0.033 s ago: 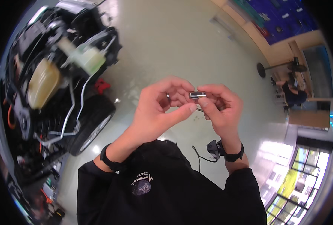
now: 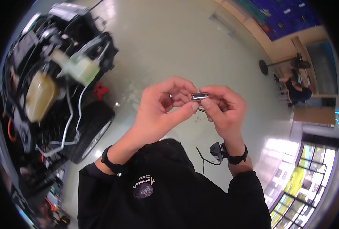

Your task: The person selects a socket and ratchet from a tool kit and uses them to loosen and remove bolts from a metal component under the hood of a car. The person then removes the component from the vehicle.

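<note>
Fingers (image 2: 184, 100) of both hands pinching a small metal cylinder (image 2: 199, 96), shiny silver, short, lying level between fingertips

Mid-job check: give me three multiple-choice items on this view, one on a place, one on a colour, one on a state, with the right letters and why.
1. Where is the small metal cylinder?
A. on the floor
B. between both hands' fingertips
C. on the tyre

2. What colour are the wristbands?
A. black
B. white
C. yellow

3. How is the left hand?
A. flat open
B. hanging free
C. pinching the cylinder

Answers:
1 B, the left hand and the right hand meet on it above the floor.
2 A, the left wristband and the right wristband are both black.
3 C, its thumb and fingers close on the cylinder's end.
</note>
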A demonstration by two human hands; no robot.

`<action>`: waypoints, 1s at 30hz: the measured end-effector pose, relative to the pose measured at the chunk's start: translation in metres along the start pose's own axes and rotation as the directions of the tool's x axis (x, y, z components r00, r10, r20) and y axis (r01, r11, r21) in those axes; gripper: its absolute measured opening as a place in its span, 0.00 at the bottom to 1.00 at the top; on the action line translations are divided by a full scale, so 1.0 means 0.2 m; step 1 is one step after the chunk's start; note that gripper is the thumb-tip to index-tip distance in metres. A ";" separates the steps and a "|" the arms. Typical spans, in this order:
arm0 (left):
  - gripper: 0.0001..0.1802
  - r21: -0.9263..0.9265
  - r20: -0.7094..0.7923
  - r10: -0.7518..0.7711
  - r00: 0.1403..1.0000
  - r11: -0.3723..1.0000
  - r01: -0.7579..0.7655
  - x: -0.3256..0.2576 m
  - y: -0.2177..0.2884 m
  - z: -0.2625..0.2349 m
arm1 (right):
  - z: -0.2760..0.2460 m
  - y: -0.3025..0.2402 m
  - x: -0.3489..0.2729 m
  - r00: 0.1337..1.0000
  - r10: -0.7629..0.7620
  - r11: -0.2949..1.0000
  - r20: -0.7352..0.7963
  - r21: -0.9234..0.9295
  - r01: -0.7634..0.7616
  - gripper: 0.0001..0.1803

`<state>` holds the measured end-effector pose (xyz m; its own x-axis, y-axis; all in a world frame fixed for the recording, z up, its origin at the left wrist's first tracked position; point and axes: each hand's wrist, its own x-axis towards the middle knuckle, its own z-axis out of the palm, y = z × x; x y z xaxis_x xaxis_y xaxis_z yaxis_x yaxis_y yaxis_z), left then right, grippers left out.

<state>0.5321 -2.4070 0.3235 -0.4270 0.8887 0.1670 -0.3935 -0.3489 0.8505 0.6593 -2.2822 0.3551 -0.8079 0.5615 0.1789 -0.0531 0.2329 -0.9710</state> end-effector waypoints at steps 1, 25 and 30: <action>0.09 0.013 0.028 0.018 0.999 1.000 -0.018 0.19 -0.03 0.02 | -0.12 0.01 0.11 1.000 0.018 1.000 -0.013 -0.025 -0.018 0.11; 0.08 0.055 0.292 -0.079 0.953 0.996 0.066 4.14 -1.00 0.59 | -2.79 0.89 2.83 0.989 -0.116 0.986 -0.096 -0.135 0.102 0.06; 0.10 -0.009 0.391 0.032 0.920 0.999 -0.031 5.01 -1.21 0.59 | -3.23 1.08 3.46 0.966 -0.132 0.968 -0.221 -0.240 0.077 0.08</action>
<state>0.2946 -1.3964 0.3432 -0.0867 0.9226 0.3760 -0.3878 -0.3789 0.8403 0.4678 -1.3300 0.3719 -0.6442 0.6871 0.3361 0.0271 0.4596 -0.8877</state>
